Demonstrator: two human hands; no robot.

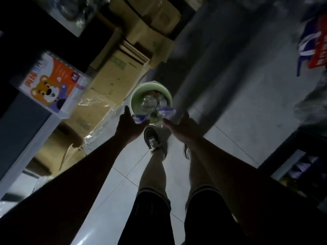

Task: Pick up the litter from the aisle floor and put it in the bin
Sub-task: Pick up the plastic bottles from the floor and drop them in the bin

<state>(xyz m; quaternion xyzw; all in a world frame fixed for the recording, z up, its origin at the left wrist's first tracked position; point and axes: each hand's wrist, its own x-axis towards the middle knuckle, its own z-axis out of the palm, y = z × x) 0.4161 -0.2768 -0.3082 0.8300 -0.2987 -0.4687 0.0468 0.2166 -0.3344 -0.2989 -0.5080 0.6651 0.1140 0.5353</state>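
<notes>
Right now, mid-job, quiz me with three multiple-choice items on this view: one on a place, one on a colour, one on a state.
1. Where is the bin?
A. on the floor beside the cardboard boxes
B. on a shelf
C. behind the person

2. What colour is the bin?
A. red
B. pale green
C. black

3. What are the hands doing?
A. hanging idle
B. both gripping the bin's rim
C. each holding a crumpled purple-white wrapper

Answers: 1 A, it stands on the tiles ahead of the feet. 2 B, its wall shows green. 3 C, the left hand holds one wrapper and the right hand the other wrapper.
</notes>
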